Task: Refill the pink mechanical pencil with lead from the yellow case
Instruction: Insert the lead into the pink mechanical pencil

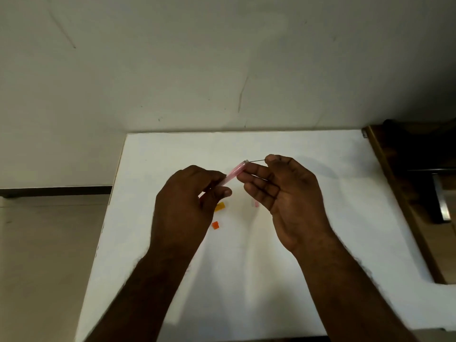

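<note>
From the head view, the left hand grips the pencil tilted, open end up, so the lead pinched by the right hand can slide in. Below the pencil lies the case, mostly hidden; a pale pink piece nearby is unclear.
</note>
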Motion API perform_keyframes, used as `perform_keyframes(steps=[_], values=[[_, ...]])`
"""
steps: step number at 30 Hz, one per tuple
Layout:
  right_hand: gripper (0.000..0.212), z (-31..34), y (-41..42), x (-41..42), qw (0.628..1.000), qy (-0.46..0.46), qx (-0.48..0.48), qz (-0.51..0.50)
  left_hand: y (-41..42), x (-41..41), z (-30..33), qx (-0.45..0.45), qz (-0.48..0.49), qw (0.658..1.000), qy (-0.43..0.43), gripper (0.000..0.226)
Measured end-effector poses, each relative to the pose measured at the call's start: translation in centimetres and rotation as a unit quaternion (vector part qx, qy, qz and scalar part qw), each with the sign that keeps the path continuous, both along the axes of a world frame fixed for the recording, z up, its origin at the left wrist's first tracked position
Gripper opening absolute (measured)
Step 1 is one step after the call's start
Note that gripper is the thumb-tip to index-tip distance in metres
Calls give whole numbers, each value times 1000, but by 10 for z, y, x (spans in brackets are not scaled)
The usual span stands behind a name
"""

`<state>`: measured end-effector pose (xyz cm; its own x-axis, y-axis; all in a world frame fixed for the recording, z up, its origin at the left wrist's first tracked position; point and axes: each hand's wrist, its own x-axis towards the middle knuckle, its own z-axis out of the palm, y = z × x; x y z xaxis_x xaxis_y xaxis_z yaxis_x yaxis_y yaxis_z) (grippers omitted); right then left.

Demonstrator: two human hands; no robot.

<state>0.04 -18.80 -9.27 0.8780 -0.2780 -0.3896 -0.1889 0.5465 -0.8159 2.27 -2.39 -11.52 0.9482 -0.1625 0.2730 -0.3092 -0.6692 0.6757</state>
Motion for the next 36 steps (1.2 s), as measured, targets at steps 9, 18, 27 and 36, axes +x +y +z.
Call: perform_keyframes(steps=[9, 18, 27, 36], values=[[15, -2, -1, -1, 999, -17, -24, 24, 8, 5, -4, 52, -6, 998, -23, 15], [16, -3, 1, -2, 999, -15, -31, 31, 10, 8, -3, 79, -10, 996, -30, 21], [14, -3, 3, -3, 998, -12, -44, 37, 13, 8, -3, 96, -12, 995, -35, 22], [12, -4, 4, 0, 996, -5, -84, 37, 14, 9, -3, 113, -18, 993, -41, 26]])
